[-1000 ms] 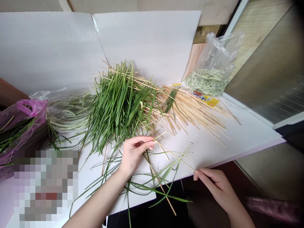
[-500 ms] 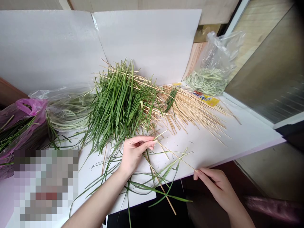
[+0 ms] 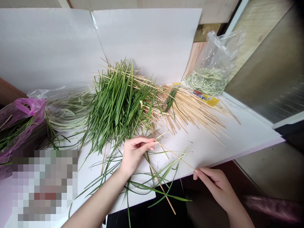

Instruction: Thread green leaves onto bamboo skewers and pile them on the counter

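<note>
My left hand (image 3: pixel 139 150) is closed in a pinch over the middle of the table. Between its thumb and forefinger is a garlic chive, its pale end (image 3: pixel 162 135) sticking out to the upper right. A thin bamboo skewer (image 3: pixel 175 155) slants from those fingertips down to my right hand (image 3: pixel 211 182), which pinches its lower end near the table's front edge. Whether the skewer's far tip goes into the chive is hidden by the left fingers. Loose green chive leaves (image 3: pixel 142 186) trail beneath both hands, some over the edge. Another skewer (image 3: pixel 165 193) lies under the left hand, pointing off the table.
A heap of chives (image 3: pixel 116 104) stands behind the left hand. Many bamboo skewers (image 3: pixel 197 110) fan out to its right. Plastic bags stand at the sides: a clear one (image 3: pixel 209 79) back right, another (image 3: pixel 68 110) left, and a purple one (image 3: pixel 30 107) far left.
Both hands keep almost the same pose and grip. The whole view has shifted very slightly; nothing has been taken up or let go.
</note>
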### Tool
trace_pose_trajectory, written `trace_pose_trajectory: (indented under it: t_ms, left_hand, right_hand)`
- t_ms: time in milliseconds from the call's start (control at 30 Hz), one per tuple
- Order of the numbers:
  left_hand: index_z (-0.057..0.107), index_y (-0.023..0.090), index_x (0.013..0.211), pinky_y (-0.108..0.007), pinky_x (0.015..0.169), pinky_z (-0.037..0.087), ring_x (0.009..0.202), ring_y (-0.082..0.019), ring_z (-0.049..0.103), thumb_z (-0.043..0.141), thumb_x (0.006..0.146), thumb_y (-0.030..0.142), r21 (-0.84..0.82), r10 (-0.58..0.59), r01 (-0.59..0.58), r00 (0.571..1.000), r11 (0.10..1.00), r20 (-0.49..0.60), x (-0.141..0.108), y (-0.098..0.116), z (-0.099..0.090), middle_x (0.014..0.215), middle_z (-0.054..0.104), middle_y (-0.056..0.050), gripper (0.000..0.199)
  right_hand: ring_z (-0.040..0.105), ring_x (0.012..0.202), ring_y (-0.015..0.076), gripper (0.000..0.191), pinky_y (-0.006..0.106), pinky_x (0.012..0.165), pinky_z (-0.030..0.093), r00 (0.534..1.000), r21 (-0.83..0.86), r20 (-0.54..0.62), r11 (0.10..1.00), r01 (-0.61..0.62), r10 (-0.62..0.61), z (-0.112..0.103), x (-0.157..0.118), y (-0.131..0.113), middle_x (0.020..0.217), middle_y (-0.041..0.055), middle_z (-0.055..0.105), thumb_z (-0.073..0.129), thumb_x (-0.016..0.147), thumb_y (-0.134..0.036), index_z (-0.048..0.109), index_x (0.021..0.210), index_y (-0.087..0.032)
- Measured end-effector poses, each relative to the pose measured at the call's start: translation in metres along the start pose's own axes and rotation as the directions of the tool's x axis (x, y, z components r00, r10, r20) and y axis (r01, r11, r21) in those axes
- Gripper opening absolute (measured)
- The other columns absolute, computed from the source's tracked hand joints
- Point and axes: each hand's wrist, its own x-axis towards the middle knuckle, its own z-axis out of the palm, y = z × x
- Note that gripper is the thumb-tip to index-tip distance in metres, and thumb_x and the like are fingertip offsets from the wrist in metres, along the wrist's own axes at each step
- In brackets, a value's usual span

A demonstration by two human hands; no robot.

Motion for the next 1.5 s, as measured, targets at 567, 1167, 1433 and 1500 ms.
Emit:
trace_pose_trajectory:
  t_ms: [567,1167,1433,1500]
  left_hand:
    - [0.075,0.014,0.074,-0.021,0.062,0.051,0.060,-0.010,0.063,0.082,0.075,0.023,-0.085,-0.175,0.184,0.979,0.979,0.106,0.003,0.000,-0.001,0.065,0.071,-0.002,0.012]
    - [0.076,0.017,0.093,-0.031,0.080,0.048,0.088,-0.020,0.064,0.080,0.077,0.027,0.330,-0.066,-0.072,0.918,0.941,0.390,-0.002,0.011,0.000,0.094,0.074,-0.007,0.019]
    - [0.069,0.019,0.098,-0.025,0.072,0.047,0.076,-0.014,0.058,0.053,0.097,0.040,0.180,-0.007,-0.016,0.992,0.984,0.124,0.012,0.031,-0.022,0.084,0.067,-0.003,0.026]
    - [0.068,0.019,0.095,-0.025,0.072,0.047,0.076,-0.014,0.059,0.056,0.095,0.040,0.304,-0.015,-0.034,0.987,0.952,0.158,0.011,0.028,-0.020,0.084,0.067,-0.003,0.024]
  right_hand:
    - [0.059,0.066,0.0183,0.036,0.026,0.066,0.041,0.999,0.011,-0.002,0.999,0.032,-0.032,0.001,0.002,0.002,0.068,-0.0006,0.062,0.047,0.102,-0.036,0.060,0.072,-0.020]
    - [0.060,0.067,0.0179,0.035,0.025,0.067,0.041,0.998,0.025,0.017,0.997,0.067,-0.067,0.002,0.002,0.004,0.070,-0.0002,0.064,0.049,0.102,-0.035,0.062,0.072,-0.020]
    - [0.055,0.065,0.0178,0.038,0.027,0.064,0.039,0.998,0.111,-0.024,0.992,0.061,-0.058,-0.001,0.000,0.002,0.067,0.0002,0.059,0.049,0.101,-0.037,0.060,0.069,-0.020]
    - [0.053,0.062,0.0171,0.039,0.027,0.061,0.037,0.997,0.152,-0.057,0.987,0.052,-0.044,-0.001,-0.001,0.001,0.064,-0.0001,0.057,0.051,0.100,-0.040,0.061,0.068,-0.020]
